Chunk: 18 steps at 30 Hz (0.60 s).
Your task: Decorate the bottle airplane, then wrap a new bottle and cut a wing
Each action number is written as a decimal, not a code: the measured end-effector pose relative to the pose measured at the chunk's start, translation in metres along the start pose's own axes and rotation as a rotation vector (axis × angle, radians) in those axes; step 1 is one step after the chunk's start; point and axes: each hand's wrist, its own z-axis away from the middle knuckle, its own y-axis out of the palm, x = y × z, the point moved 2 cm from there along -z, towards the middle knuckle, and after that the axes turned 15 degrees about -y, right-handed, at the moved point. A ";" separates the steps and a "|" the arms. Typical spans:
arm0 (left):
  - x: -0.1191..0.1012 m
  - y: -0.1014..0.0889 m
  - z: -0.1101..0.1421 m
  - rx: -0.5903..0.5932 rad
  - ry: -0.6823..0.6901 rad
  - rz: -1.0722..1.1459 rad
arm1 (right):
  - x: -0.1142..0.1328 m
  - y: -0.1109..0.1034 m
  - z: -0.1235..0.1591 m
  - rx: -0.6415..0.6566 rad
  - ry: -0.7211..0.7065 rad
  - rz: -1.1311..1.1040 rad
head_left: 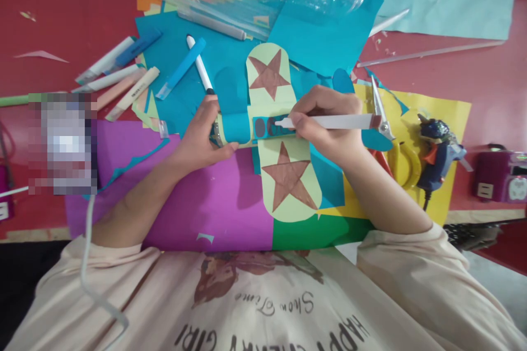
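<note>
Centre of frame, pale-green and blue paper craft (236, 127) bearing two brown stars. Left hand (208, 134) grips its left end, fingers and thumb bent around it. Right hand (329, 112) pinches white marker with brown end (346, 122), tip at dark ovals on blue strip. Right of frame, yellow-handled metal scissors (385, 129), dark-blue glue gun (437, 162) on yellow sheet (455, 120).

This was a craft workspace, though whether in a home or a classroom could not be told: coloured paper (185, 197), markers (134, 93), scissors (385, 120) and a glue gun (436, 156) lay across a red surface (37, 27).
</note>
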 end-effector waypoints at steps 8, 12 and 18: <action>-0.002 -0.001 0.000 -0.002 -0.051 0.043 | 0.000 -0.001 -0.001 0.071 -0.008 -0.022; 0.000 -0.002 0.002 0.003 -0.051 0.022 | -0.001 -0.001 0.000 0.102 -0.017 -0.032; 0.003 0.000 0.003 -0.026 -0.044 0.036 | 0.001 -0.001 -0.002 0.134 0.026 -0.028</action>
